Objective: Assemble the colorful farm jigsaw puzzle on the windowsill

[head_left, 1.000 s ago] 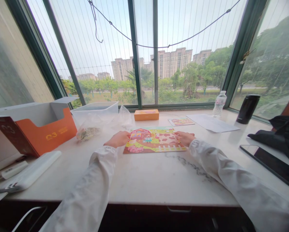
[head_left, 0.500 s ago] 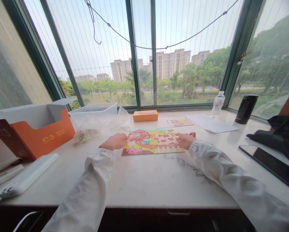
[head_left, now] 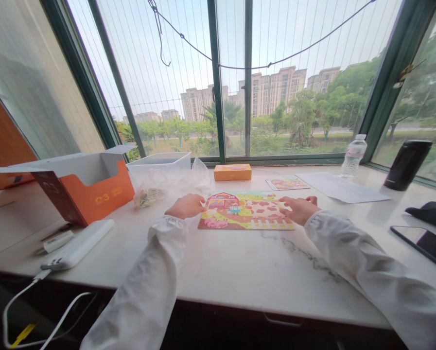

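Note:
A farm picture board (head_left: pixel 245 211) with a red barn, a pink pig, a spotted cow and a white fence lies on the white table in front of me. My left hand (head_left: pixel 186 206) is at its left edge, fingers stretched out and touching or very near it. At the right edge is my right hand (head_left: pixel 300 209), its fingers apart and the tips over the cow. Neither hand is wrapped round the board. A smaller farm picture card (head_left: pixel 287 183) lies behind it.
Behind the board stands an orange box (head_left: pixel 233 172). To the left are a clear bag of small pieces (head_left: pixel 150 197), a white bin (head_left: pixel 159 163), an open orange carton (head_left: pixel 104 194) and a power bank (head_left: pixel 79 245). Paper (head_left: pixel 343 187), a bottle (head_left: pixel 354 156), a black tumbler (head_left: pixel 407 165) and a phone (head_left: pixel 424 245) are right.
Both hands have loosened from the board's side edges, and my right fingers have spread. The board rests on the table. The camera view has turned left, shifting the scene rightward.

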A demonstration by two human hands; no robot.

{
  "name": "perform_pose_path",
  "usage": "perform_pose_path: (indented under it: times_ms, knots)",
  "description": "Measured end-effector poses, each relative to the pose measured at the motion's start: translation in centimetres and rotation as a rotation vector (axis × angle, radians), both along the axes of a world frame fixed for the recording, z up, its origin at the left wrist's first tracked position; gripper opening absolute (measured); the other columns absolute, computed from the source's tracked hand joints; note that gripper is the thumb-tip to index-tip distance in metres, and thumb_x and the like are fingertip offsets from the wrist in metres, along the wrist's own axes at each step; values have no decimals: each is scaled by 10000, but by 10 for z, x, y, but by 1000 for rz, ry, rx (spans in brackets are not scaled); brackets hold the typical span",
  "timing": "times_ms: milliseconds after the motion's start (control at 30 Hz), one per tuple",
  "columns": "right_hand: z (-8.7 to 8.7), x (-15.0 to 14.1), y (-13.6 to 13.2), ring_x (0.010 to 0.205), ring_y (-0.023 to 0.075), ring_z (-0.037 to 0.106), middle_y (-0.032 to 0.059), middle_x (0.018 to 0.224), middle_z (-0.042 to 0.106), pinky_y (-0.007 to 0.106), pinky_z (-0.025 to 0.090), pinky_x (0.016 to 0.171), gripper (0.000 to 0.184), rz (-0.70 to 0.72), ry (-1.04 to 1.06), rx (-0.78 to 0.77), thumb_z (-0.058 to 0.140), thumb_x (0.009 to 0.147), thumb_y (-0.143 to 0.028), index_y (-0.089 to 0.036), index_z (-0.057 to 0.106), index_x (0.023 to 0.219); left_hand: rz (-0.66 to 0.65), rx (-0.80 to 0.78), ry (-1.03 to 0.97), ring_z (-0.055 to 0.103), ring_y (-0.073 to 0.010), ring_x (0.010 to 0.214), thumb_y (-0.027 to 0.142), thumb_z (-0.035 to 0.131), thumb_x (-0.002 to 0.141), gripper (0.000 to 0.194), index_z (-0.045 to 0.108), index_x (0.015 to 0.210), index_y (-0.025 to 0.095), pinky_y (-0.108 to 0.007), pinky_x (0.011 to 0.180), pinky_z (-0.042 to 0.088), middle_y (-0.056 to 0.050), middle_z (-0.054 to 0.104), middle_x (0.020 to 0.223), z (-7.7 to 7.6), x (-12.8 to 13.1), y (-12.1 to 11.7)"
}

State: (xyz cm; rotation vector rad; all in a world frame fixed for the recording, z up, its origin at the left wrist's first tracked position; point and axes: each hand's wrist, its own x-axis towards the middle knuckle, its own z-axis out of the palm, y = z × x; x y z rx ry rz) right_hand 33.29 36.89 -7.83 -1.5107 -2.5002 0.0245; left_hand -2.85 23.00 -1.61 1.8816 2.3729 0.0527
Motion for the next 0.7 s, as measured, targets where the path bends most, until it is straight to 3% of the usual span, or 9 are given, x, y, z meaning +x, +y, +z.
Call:
perform_pose_path:
  times_ms: [100,233,467,700]
  knots:
    - [6,14,9,1059,304,631,49,1090,721,477,336,919,455,129,42,-46,645,776,-533,-343,663,1189,-73,-23,-68,658,-205,896,497,726,705,408,735,1016,233,-251,732,456,-46,738,1009,2,-10,-2]
    - [2,30,22,1103,311,607,55,1173,682,460,393,949,654,268,88,-88,743,662,-612,-362,645,1258,-188,-138,-163,628,-170,795,535,778,608,439,742,937,247,-239,669,412,-3,709,916,-1,-19,-3]
    - [-8,33,30,1293,435,444,115,1415,542,614,385,972,916,203,23,-180,848,520,-581,-387,566,1370,-190,-176,-170,569,-157,748,588,782,563,454,700,829,229,-249,618,339,20,650,829,-9,-23,0]
    - [-18,23,33,1294,384,471,106,1378,570,541,384,1033,873,256,94,-216,847,555,-563,-366,579,1363,-213,-185,-203,536,-144,704,536,771,594,382,677,779,216,-252,598,312,32,633,779,-12,-18,0]
